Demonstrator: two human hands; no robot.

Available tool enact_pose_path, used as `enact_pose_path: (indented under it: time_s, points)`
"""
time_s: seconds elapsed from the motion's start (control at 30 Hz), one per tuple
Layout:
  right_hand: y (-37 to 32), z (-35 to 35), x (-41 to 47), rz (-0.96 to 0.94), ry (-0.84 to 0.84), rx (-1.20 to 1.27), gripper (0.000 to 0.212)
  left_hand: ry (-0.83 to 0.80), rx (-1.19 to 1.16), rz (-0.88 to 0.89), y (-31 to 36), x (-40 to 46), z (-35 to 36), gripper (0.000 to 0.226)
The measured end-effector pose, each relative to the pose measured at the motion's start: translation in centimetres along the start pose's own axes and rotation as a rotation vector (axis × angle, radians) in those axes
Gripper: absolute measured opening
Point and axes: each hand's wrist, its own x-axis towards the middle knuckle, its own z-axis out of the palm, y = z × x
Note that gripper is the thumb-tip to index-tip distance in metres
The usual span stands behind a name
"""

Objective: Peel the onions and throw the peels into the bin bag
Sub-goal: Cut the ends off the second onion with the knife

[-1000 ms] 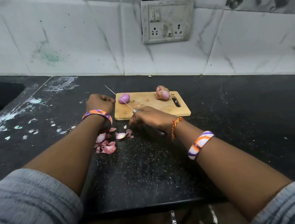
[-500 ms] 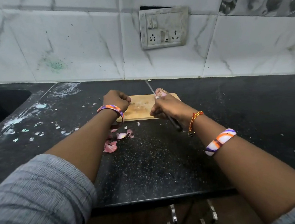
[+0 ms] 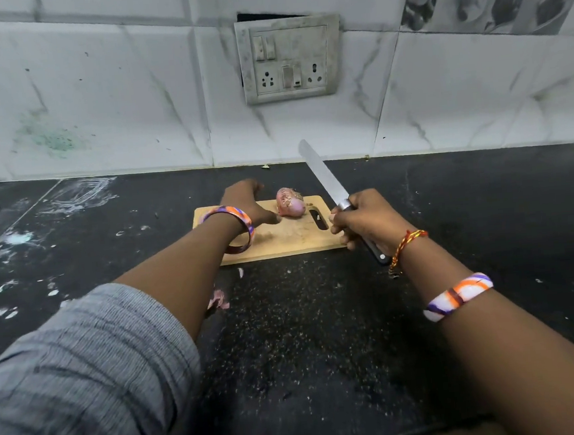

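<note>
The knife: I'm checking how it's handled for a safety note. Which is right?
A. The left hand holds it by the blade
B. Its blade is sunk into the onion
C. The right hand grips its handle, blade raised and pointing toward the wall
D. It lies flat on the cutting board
C: the right hand grips the knife by its handle, the blade angled up toward the tiled wall, apart from the onion on the cutting board.

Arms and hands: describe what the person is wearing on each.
Both arms wear grey ribbed sleeves pushed up the forearm. The left wrist carries an orange, purple and white bangle. The right arm has a matching bangle and a red-and-yellow thread tied at the wrist.
</note>
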Motion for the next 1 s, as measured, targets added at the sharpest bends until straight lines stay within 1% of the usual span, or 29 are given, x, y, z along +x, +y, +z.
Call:
enact_pose_path:
  time_s: [0.07, 0.1, 0.13, 0.23, 0.3, 0.43, 0.5, 0.6, 0.67, 0.8, 0.9, 1.0]
  points:
    - [0.2, -0.3, 0.5, 0.016, 0.010, -0.050, 0.006, -0.047, 0.026, -0.005, 0.5, 1.1, 0.9, 0.081]
    - [0.2, -0.4, 0.7, 0.034, 0.006, -0.058, 0.005, -0.067, 0.034, -0.009, 0.8, 1.7, 1.3, 0.084]
    - [0.2, -0.6, 1.0, 0.054, -0.002, -0.054, 0.009, -0.083, 0.043, -0.015, 1.1, 2.3, 1.9, 0.084]
    - [0.2, -0.7, 1.7, 0.136, -0.027, 0.022, 0.022, -0.112, 0.047, -0.020, 1.6, 3.5, 3.4, 0.083]
    - [0.3, -0.7, 1.9, 0.204, -0.034, 0.089, 0.023, -0.113, 0.005, -0.011, 1.7, 4.2, 4.4, 0.083]
    - [0.8, -0.7, 2.1, 0.215, -0.050, 0.106, 0.026, 0.000, -0.106, -0.017, 1.6, 4.9, 5.4, 0.072]
    - [1.0, -0.6, 2.0, 0.196, -0.048, 0.091, 0.033, 0.043, -0.138, -0.008, 1.3, 4.9, 5.5, 0.069]
    - [1.4, -0.5, 1.7, 0.143, -0.027, 0.066, 0.048, 0.064, -0.106, 0.026, 0.7, 4.6, 5.6, 0.070]
    - [1.5, -0.5, 1.2, 0.125, -0.018, 0.038, 0.053, 0.076, -0.081, 0.031, 0.4, 4.0, 5.2, 0.070]
    - [1.3, 0.0, 0.2, 0.150, -0.047, 0.064, 0.034, 0.010, 0.028, 0.100, -0.3, 2.8, 3.3, 0.073]
    - [0.9, 1.1, -0.7, 0.127, -0.080, 0.098, 0.029, -0.042, 0.134, 0.138, -0.9, 1.7, 1.6, 0.070]
    - [0.6, 2.3, -1.7, 0.095, -0.149, 0.082, 0.016, -0.075, 0.166, 0.133, -1.6, 0.7, 0.5, 0.070]
